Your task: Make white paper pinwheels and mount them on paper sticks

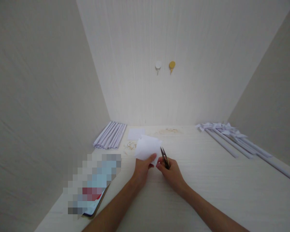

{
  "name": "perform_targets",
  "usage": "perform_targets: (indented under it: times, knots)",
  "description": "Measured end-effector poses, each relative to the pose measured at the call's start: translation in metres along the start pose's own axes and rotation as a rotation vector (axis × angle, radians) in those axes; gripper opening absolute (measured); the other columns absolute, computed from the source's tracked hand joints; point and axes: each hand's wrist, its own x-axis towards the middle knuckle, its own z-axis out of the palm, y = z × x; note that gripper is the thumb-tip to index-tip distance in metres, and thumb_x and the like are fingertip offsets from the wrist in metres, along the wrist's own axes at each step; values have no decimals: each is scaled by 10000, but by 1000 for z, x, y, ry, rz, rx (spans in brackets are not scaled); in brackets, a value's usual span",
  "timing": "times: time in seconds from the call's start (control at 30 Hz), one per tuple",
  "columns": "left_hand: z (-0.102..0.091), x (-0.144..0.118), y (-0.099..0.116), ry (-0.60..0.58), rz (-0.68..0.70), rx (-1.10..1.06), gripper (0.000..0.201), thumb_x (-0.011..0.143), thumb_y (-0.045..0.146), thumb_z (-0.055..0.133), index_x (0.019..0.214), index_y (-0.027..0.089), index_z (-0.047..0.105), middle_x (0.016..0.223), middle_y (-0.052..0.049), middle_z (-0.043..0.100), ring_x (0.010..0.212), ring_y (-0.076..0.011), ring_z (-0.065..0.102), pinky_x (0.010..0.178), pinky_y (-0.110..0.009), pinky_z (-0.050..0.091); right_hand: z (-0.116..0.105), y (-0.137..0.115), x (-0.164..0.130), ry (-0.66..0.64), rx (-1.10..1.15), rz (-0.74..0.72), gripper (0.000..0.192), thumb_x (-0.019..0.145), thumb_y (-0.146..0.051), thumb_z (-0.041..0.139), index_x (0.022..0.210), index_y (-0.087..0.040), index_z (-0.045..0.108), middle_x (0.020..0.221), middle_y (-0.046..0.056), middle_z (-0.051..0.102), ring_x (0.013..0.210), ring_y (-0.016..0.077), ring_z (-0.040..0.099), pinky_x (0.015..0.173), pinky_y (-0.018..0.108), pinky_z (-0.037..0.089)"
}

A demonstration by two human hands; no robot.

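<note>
A square sheet of white paper [147, 147] is tilted up above the table, pinched at its lower edge by my left hand [144, 166]. Slits or small cuts seem to show near its corners. My right hand [170, 170] is closed around a small pair of thread snips [164, 158], blades pointing up and away from me. The right fingertips meet the paper's lower right corner, beside the left thumb. Behind the held sheet, another flat piece of white paper [135, 133] lies on the table.
Rolled paper tubes [110, 135] lie side by side at the left back. Paper pinwheels on sticks [228, 135] are at the right. Small pale scraps [130, 146] lie near the sheet. A partly blurred phone [96, 190] rests at front left. Two hooks [172, 65] are on the back wall.
</note>
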Motion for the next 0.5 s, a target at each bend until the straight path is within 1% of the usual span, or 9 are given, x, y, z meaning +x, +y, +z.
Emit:
perform_targets:
  times: [0.1,0.27,0.5]
  knots:
    - [0,-1,0,13,25,24,395,496,223,710,866,146,594,734,-33,625,571,-110,548,429,-180,390,0,1,0,18,-4,16,149,611,-283,579,628,-142,532,445,-83,277,426,57,247,413,210,196]
    - [2,-2,0,21,76,106,261,509,246,696,705,115,585,623,-19,596,504,-98,513,415,-192,383,-1,2,1,22,8,34,205,587,-325,611,621,-145,519,443,-85,274,429,59,240,420,215,195]
    - [0,-2,-2,-2,187,209,190,543,251,670,621,131,546,531,16,547,453,-85,473,405,-195,373,0,0,1,38,32,73,244,583,-350,613,588,-153,470,439,-87,281,430,54,238,418,212,187]
